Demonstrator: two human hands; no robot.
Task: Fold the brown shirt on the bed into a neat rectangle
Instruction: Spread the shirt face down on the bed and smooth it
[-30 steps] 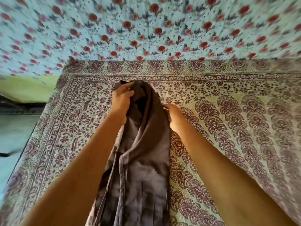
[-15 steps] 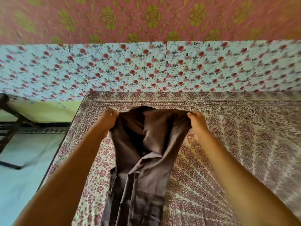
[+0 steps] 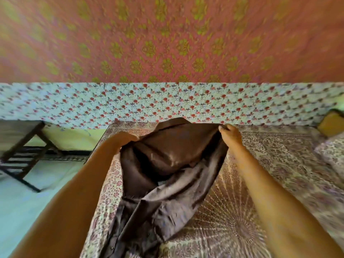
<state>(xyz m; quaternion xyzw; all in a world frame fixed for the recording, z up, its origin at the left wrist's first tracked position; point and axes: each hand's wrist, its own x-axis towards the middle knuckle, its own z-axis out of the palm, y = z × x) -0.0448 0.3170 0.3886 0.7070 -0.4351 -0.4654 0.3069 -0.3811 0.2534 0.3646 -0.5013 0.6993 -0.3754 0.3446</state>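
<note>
Hanging slack between two raised hands, one brown shirt (image 3: 173,164) is lifted above the near left part of the bed (image 3: 279,164), its top edge held up and its lower part trailing down onto the patterned bedspread (image 3: 232,220) toward the near edge. The cloth looks light, thin and soft, sagging into deep folds with no stiffness, and slightly shiny, so it may slide; it is probably best held at the shoulder seams or top corners, as now. The left hand (image 3: 128,138) is at the shirt's upper left corner, mostly hidden by cloth, so its grip cannot be told for certain. The right hand (image 3: 229,134) pinches the upper right corner with closed fingers. Beyond are one dark wooden frame (image 3: 22,155) on the floor at left, one yellow cushion (image 3: 330,124) at far right, and a floral wall hanging (image 3: 167,103) behind.
</note>
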